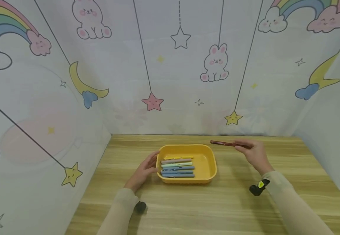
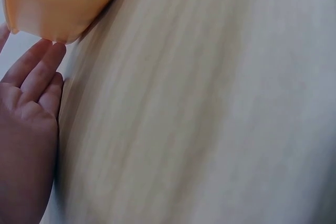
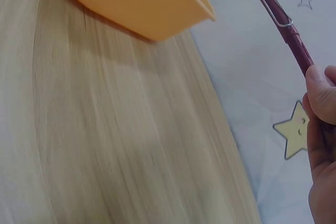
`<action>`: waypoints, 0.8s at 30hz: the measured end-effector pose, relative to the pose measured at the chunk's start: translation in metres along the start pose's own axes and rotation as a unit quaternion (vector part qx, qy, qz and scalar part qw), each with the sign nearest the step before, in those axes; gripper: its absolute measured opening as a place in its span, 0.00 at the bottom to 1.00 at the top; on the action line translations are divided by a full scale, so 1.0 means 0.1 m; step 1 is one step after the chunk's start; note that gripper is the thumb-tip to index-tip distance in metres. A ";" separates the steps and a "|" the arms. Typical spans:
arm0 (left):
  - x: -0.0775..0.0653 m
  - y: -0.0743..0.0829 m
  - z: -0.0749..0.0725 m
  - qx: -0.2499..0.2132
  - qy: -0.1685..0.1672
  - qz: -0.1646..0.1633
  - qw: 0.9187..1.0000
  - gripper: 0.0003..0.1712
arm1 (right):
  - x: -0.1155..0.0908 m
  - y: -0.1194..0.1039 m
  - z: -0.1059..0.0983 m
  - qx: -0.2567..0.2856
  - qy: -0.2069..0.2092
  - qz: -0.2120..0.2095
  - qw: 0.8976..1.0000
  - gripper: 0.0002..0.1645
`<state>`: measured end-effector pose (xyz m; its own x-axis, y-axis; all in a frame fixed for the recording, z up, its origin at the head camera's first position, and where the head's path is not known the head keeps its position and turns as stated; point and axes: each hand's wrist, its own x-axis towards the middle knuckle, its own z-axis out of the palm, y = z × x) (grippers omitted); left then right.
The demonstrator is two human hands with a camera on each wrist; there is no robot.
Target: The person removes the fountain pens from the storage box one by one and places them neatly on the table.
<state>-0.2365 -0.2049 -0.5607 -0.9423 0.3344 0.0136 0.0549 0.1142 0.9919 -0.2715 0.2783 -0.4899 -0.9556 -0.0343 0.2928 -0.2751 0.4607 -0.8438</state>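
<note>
A yellow plastic tray (image 1: 206,163) stands on the table, with several capped pens lying side by side in its left half. Among them are a yellow pen (image 1: 189,158), a pinkish-brown pen (image 1: 176,161), a pale green pen (image 1: 177,164) and some blue pens (image 1: 178,175). My left hand (image 1: 142,171) rests at the tray's left end; in the left wrist view its extended fingers (image 2: 44,69) touch the outer wall. Right of the tray, my right hand (image 1: 253,155) pinches a dark red pen (image 3: 283,24) between thumb and fingers, raised above the table, its silver-clipped cap end pointing left.
The wood-grain table (image 1: 231,209) ends at a pale printed backdrop (image 1: 178,81) with stars, rabbits and rainbows. Its side panels rise left and right. A dark camera (image 1: 140,207) sits at the left wrist and a black strap (image 1: 258,188) at the right.
</note>
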 end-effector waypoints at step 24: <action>0.02 0.02 0.01 0.003 0.008 -0.002 1.000 0.43 | -0.16 0.54 -0.12 -0.039 0.017 0.036 0.998 0.19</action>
<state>-0.2379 -0.2030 -0.5592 -0.9479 0.3184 0.0122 0.0536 0.1216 0.9911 -0.2700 0.3140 -0.5344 -0.9678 0.0312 0.2499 -0.1963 0.5281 -0.8262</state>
